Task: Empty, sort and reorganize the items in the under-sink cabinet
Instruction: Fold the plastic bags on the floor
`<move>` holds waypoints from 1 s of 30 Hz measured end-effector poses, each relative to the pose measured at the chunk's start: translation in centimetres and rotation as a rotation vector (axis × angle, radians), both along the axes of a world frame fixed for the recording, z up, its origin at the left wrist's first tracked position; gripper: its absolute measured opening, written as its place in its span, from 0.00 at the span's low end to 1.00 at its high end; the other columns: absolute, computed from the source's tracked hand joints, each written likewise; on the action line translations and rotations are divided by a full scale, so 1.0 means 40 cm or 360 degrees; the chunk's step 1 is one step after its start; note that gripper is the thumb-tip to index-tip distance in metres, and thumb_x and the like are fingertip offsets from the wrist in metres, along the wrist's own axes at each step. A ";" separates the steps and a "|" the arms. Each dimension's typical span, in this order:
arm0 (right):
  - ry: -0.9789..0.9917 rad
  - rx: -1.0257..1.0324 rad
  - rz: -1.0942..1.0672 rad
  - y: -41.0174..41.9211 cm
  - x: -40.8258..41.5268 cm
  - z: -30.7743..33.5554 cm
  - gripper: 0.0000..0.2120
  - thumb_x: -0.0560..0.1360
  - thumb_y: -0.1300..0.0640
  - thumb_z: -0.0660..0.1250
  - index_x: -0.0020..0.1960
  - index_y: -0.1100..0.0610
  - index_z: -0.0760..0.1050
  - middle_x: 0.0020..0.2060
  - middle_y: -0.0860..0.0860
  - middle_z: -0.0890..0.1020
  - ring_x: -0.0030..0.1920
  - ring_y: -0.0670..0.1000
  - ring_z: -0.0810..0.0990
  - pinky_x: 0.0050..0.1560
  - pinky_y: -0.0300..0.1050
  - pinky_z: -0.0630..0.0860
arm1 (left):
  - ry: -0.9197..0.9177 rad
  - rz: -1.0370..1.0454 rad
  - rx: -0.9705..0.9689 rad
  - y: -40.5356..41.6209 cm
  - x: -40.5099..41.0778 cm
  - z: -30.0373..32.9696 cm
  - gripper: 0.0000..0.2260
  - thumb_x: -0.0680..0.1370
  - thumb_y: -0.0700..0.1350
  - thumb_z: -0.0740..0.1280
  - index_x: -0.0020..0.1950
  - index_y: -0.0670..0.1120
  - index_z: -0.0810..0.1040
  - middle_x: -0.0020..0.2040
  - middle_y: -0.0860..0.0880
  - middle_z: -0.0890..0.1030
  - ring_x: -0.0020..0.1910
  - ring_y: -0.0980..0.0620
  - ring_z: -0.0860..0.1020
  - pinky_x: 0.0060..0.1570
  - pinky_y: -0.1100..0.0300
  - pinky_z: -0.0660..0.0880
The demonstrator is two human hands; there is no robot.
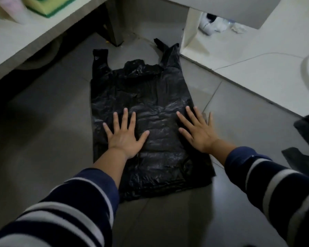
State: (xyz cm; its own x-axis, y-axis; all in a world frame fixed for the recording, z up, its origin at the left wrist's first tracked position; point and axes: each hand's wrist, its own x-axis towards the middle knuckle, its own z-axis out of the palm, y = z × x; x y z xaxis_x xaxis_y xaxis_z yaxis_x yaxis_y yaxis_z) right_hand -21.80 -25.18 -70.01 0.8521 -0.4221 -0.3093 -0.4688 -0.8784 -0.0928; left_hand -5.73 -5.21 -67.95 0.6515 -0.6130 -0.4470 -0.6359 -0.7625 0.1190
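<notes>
Left hand point(124, 135) and right hand point(197, 130) press flat, fingers spread, on a crinkled black plastic carrier bag point(146, 107) lying on the grey tiled floor point(43, 122). Its long axis runs away from the person, handles pointing at the white cabinet panel point(189, 32). Another black bag point(305, 143) lies right.

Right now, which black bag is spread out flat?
The centre bag, under both hands: left hand and right hand press it flat on the floor. The other bag, at the right edge, lies crumpled and untouched.
</notes>
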 end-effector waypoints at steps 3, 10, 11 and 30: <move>-0.0080 0.0074 -0.0181 -0.015 -0.058 0.035 0.28 0.78 0.37 0.39 0.76 0.40 0.37 0.78 0.50 0.42 0.77 0.55 0.37 0.70 0.68 0.37 | -0.0011 -0.0182 -0.0019 -0.093 -0.061 0.035 0.35 0.76 0.69 0.43 0.77 0.55 0.36 0.76 0.53 0.30 0.75 0.45 0.30 0.71 0.35 0.35; -0.0117 0.0177 -0.0743 -0.120 -0.354 0.124 0.27 0.80 0.40 0.43 0.76 0.41 0.38 0.77 0.50 0.38 0.77 0.54 0.36 0.71 0.66 0.36 | -0.0029 -0.0579 -0.0183 -0.366 -0.279 0.066 0.34 0.78 0.65 0.52 0.78 0.53 0.44 0.78 0.52 0.38 0.77 0.46 0.36 0.73 0.38 0.40; -0.0119 0.0180 -0.0859 -0.134 -0.414 0.130 0.27 0.80 0.40 0.43 0.76 0.41 0.38 0.77 0.50 0.38 0.77 0.54 0.36 0.71 0.65 0.36 | -0.0015 -0.0656 -0.0193 -0.402 -0.325 0.065 0.34 0.78 0.65 0.53 0.78 0.53 0.44 0.79 0.52 0.38 0.77 0.46 0.37 0.73 0.39 0.41; -0.0549 0.0411 -0.1915 -0.138 -0.880 0.078 0.27 0.79 0.58 0.61 0.76 0.59 0.58 0.72 0.56 0.63 0.71 0.57 0.64 0.70 0.39 0.57 | 0.0030 -0.1587 -0.0020 -0.644 -0.814 -0.018 0.24 0.82 0.59 0.46 0.77 0.59 0.47 0.78 0.52 0.37 0.77 0.44 0.37 0.67 0.31 0.38</move>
